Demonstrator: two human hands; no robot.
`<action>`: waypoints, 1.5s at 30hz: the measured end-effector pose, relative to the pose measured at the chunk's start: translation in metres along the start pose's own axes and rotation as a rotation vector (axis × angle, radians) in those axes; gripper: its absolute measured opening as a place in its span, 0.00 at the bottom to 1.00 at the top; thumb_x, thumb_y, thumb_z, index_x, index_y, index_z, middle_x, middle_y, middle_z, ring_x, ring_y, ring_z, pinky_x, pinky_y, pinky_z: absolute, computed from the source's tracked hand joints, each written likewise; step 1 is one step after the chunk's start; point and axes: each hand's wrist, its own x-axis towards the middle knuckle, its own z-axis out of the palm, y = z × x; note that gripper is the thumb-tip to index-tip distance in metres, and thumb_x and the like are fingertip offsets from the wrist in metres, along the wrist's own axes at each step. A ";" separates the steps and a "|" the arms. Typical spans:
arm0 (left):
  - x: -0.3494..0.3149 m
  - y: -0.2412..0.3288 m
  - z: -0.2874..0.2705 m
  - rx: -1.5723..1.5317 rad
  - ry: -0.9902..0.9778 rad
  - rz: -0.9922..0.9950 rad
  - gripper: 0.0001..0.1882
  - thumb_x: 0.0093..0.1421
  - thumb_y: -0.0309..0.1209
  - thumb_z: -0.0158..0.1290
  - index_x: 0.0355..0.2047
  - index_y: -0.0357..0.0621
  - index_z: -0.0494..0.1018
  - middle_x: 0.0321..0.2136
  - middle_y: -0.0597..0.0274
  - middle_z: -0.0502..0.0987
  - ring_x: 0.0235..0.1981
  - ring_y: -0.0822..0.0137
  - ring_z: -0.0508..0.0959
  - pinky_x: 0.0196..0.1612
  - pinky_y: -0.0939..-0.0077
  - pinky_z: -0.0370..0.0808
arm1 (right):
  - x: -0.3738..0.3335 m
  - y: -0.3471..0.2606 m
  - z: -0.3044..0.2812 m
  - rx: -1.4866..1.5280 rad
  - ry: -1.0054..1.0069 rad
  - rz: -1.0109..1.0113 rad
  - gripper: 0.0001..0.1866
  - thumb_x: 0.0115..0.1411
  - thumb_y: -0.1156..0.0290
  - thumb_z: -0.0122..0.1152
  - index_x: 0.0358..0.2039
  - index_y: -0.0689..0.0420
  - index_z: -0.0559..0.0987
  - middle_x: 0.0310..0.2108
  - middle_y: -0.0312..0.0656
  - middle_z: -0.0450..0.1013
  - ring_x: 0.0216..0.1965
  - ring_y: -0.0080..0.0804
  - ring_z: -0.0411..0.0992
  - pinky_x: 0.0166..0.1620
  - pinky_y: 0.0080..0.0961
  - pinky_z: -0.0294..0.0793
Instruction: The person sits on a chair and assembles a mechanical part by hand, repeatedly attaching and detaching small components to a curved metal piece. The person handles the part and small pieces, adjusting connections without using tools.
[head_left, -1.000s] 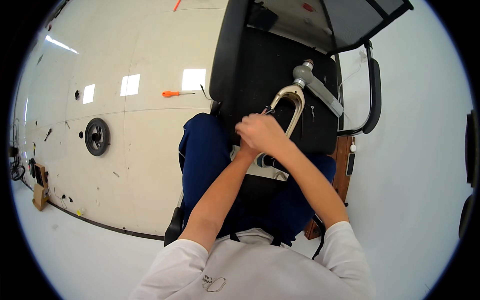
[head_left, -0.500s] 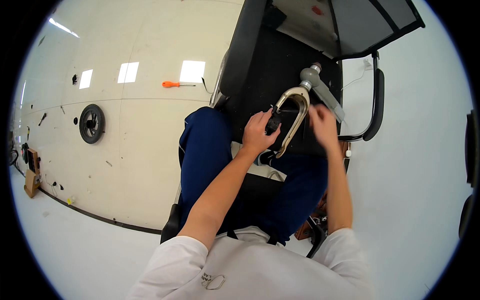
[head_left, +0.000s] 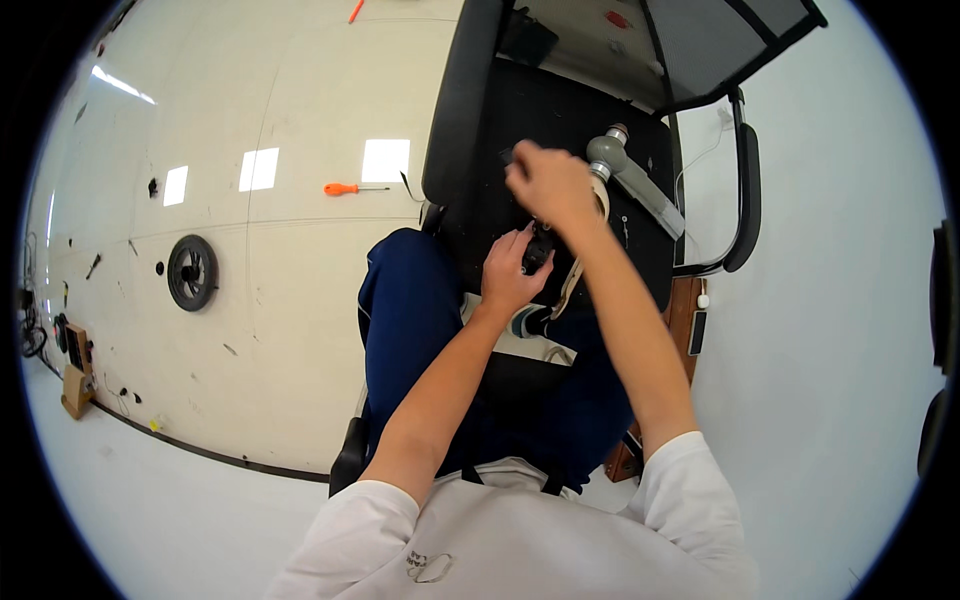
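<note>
While pale tiled floor (head_left: 300, 330) fills the left side, it bears one black-tyred wheel (head_left: 192, 273), lying flat, and one orange-handled screwdriver (head_left: 357, 189), nearer the chair. Left hand (head_left: 508, 275): fingers wrapped about a small black component (head_left: 537, 254), at the front of the black chair seat (head_left: 540, 110). Right hand (head_left: 553, 185): curled, blurred, beyond the left; whether it grips anything cannot be told. Gold-coloured fork (head_left: 568, 292): at the seat, partly hidden by the right forearm (head_left: 640, 335). Grey tube with ball-shaped joint (head_left: 650, 195): adjoining the fork's top.
</note>
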 end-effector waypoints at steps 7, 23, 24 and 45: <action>-0.002 0.006 -0.001 0.011 0.082 0.053 0.26 0.49 0.31 0.68 0.48 0.37 0.76 0.37 0.45 0.79 0.39 0.47 0.79 0.45 0.60 0.77 | -0.052 0.098 -0.024 0.246 0.035 0.271 0.16 0.59 0.59 0.60 0.33 0.62 0.76 0.24 0.52 0.76 0.30 0.53 0.78 0.35 0.44 0.75; -0.008 -0.006 0.006 -0.072 -0.046 -0.012 0.22 0.49 0.33 0.65 0.46 0.43 0.77 0.40 0.51 0.81 0.44 0.48 0.79 0.50 0.56 0.75 | -0.031 0.002 0.007 -0.108 -0.146 -0.328 0.08 0.59 0.65 0.61 0.30 0.55 0.83 0.29 0.40 0.75 0.31 0.41 0.78 0.33 0.37 0.76; -0.002 0.002 0.003 -0.052 0.029 0.035 0.21 0.49 0.33 0.65 0.44 0.43 0.78 0.40 0.51 0.81 0.46 0.49 0.79 0.50 0.56 0.75 | -0.026 0.011 -0.003 -0.109 -0.219 -0.343 0.08 0.59 0.65 0.61 0.30 0.55 0.84 0.30 0.40 0.75 0.31 0.41 0.78 0.33 0.37 0.76; -0.019 -0.010 0.003 0.065 -0.195 -0.123 0.27 0.53 0.38 0.66 0.52 0.44 0.75 0.45 0.54 0.79 0.49 0.56 0.78 0.54 0.60 0.73 | -0.004 -0.036 0.016 -0.072 -0.619 -0.647 0.11 0.52 0.65 0.64 0.33 0.56 0.86 0.28 0.48 0.80 0.35 0.49 0.80 0.37 0.40 0.79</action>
